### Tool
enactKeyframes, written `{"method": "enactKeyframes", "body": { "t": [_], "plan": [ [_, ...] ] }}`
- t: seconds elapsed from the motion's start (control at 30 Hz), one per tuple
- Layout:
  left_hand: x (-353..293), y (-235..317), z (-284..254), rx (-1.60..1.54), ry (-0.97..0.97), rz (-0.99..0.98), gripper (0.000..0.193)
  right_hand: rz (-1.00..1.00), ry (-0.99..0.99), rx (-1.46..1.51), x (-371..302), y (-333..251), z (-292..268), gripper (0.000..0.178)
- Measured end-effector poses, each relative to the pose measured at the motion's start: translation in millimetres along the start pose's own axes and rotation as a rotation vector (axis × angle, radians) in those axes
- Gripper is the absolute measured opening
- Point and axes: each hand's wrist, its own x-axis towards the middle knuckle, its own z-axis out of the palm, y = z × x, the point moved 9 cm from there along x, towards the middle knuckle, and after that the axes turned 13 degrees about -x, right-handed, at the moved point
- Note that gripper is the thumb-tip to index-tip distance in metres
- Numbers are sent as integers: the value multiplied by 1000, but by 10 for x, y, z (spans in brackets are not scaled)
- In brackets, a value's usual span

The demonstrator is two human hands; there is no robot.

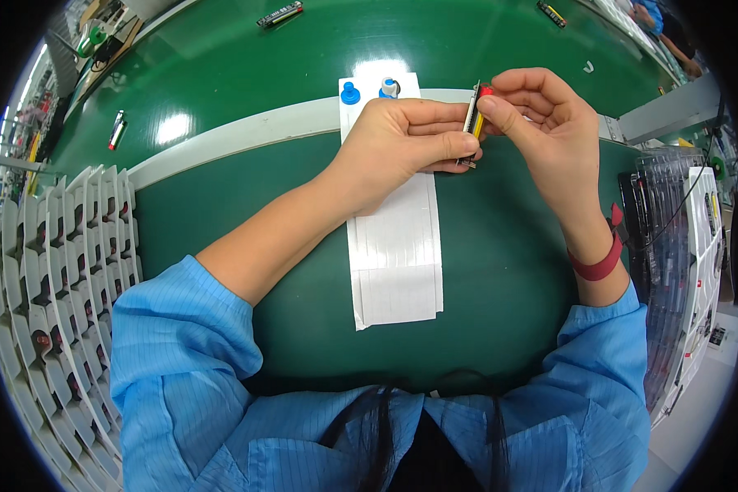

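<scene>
In front of me, a narrow circuit board [472,115] with black, yellow and white parts is held upright. My left hand [402,143] grips its lower part between thumb and fingers. At the board's top end sits a small red part [486,89]; the thumb and fingers of my right hand [553,123] close on it. Whether the red part is fixed to the board is hidden by the fingers. Below the hands lies a white lined strip [395,271]. On its far end stand a blue knob-like piece [350,93] and a blue and white one [389,87].
White racks [66,287] with dark and red small parts stand at left. Clear plastic trays [672,262] are stacked at right. Beyond a pale rail [246,131], a green belt-like surface [213,66] carries similar boards [280,14]. Another person [664,29] is at far right.
</scene>
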Motion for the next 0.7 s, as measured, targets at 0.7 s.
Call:
{"method": "enactKeyframes", "body": {
  "t": [0.7],
  "plan": [
    [-95, 143, 69, 263, 85, 348, 41, 22, -175, 248, 219, 210, -30, 24]
  ]
}}
